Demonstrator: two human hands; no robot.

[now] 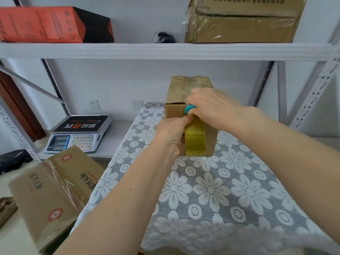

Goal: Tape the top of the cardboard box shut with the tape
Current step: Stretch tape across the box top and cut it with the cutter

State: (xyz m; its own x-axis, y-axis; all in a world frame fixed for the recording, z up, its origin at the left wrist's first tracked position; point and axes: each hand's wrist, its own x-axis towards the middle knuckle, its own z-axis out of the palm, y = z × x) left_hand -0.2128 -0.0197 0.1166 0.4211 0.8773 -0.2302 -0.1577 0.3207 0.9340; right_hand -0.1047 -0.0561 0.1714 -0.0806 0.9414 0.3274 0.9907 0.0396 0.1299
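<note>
A small brown cardboard box (191, 85) stands on a table with a white flower-lace cloth (211, 190). A yellowish strip of tape (195, 138) runs down the box's near side to the cloth. My left hand (171, 135) pinches the upper edge of that strip at the box's front top edge. My right hand (215, 109) grips a teal tool (190, 109), partly hidden under the fingers, pressed at the box's top front edge just above the strip. A dark gap shows under the top flap at the left corner.
A digital scale (81, 134) sits on a low shelf at left. A larger taped carton (55, 192) lies at the lower left. The shelf above holds an orange and black box (53, 24) and a big carton (242, 19).
</note>
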